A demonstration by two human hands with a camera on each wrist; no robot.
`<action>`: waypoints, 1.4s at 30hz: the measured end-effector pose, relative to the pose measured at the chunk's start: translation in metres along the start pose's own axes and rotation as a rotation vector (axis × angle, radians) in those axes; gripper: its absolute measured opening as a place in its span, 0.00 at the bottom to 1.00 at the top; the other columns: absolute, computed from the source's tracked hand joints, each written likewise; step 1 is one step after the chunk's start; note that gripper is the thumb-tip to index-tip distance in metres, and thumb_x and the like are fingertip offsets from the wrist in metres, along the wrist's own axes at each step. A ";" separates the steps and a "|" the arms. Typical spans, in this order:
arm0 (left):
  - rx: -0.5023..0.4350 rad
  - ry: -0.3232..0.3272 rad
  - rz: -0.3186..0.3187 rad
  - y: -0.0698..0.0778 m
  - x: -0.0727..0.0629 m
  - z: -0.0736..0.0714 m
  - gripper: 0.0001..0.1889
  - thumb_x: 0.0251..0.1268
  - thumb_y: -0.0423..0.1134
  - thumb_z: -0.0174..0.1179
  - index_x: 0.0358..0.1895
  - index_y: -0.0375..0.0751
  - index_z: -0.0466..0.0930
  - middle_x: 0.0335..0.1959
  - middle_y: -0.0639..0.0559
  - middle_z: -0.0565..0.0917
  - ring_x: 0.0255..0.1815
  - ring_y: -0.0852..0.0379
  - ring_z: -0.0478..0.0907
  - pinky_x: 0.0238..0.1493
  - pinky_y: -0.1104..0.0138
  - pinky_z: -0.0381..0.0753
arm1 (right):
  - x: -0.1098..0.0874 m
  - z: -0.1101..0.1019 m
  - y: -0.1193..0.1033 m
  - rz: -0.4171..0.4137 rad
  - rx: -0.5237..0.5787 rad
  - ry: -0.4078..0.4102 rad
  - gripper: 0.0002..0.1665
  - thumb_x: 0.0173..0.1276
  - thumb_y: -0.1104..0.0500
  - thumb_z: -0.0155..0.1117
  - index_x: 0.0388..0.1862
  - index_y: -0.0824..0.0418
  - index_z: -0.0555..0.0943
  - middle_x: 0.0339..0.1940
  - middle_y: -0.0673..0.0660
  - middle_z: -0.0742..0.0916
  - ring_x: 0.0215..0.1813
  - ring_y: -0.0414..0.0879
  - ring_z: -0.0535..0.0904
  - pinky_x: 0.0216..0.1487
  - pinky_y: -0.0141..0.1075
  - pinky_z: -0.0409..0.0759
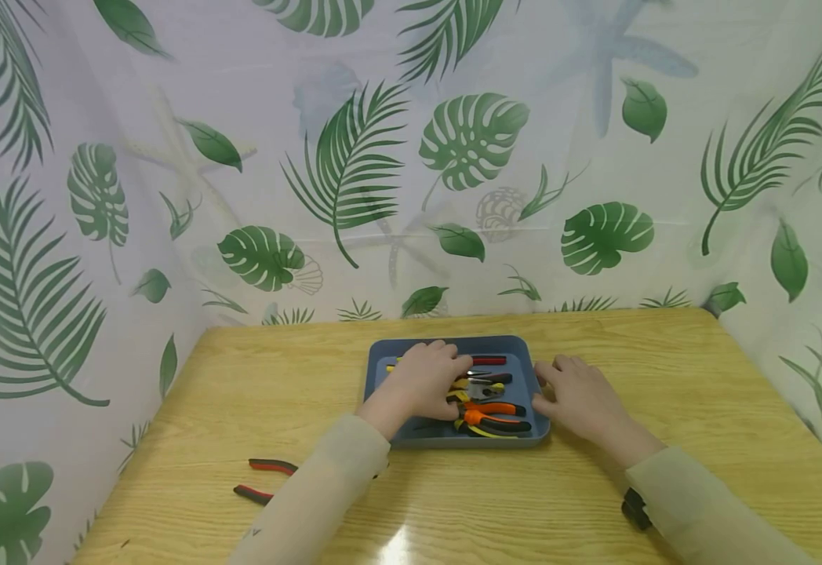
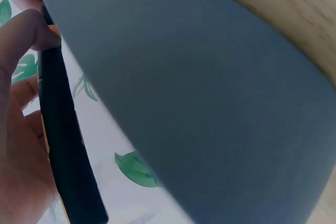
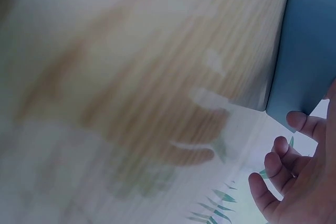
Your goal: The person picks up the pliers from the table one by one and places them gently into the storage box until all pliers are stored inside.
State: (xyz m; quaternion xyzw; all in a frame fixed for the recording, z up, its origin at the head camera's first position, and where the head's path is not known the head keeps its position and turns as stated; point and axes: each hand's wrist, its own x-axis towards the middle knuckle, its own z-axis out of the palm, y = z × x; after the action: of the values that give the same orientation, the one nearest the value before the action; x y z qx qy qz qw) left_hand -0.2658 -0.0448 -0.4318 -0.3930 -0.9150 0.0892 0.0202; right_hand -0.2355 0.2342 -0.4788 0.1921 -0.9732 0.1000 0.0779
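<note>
A blue-grey tray (image 1: 524, 345) stands on the table with several pliers lying in it. My left hand (image 1: 425, 380) reaches over the tray's left half. In the left wrist view its thumb and fingers grip a black handle with an orange-yellow edge (image 2: 71, 140), apparently of pliers; the rest is hidden. To the right of that hand lie orange-and-black pliers (image 1: 496, 410), and a red handle (image 1: 489, 361) lies near the back wall. My right hand (image 1: 583, 396) is at the tray's right side, fingers loosely bent, the thumb touching the outer wall (image 3: 302, 77).
Red-and-black handles (image 1: 263, 479) lie on the wooden table (image 1: 277, 392) at the left, partly covered by my left forearm. A leaf-patterned cloth (image 1: 383, 196) hangs behind the table and along both sides. A black device (image 1: 635, 508) sits at my right wrist.
</note>
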 end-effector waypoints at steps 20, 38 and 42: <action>0.000 0.036 0.015 0.002 0.001 -0.009 0.19 0.65 0.54 0.68 0.55 0.55 0.80 0.43 0.58 0.79 0.44 0.57 0.75 0.48 0.63 0.76 | -0.001 0.003 0.002 0.016 -0.004 -0.015 0.13 0.66 0.51 0.68 0.44 0.55 0.80 0.34 0.53 0.78 0.35 0.49 0.69 0.34 0.40 0.66; -0.005 0.062 0.011 -0.002 -0.011 -0.003 0.23 0.65 0.56 0.68 0.61 0.56 0.79 0.51 0.56 0.79 0.52 0.54 0.75 0.56 0.60 0.74 | -0.001 0.004 0.002 0.015 -0.009 -0.016 0.13 0.66 0.50 0.67 0.44 0.56 0.80 0.34 0.53 0.78 0.35 0.49 0.69 0.34 0.40 0.66; -0.006 0.047 0.008 -0.004 -0.019 -0.005 0.26 0.64 0.56 0.69 0.64 0.56 0.79 0.56 0.55 0.79 0.56 0.54 0.75 0.59 0.59 0.75 | -0.001 0.003 0.001 0.011 -0.009 -0.015 0.14 0.66 0.50 0.68 0.44 0.56 0.80 0.34 0.54 0.78 0.35 0.49 0.69 0.35 0.40 0.66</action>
State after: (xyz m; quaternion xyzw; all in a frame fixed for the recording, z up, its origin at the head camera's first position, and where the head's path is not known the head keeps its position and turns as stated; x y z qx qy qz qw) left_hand -0.2551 -0.0606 -0.4257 -0.3988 -0.9129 0.0773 0.0403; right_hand -0.2350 0.2345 -0.4822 0.1874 -0.9751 0.0947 0.0708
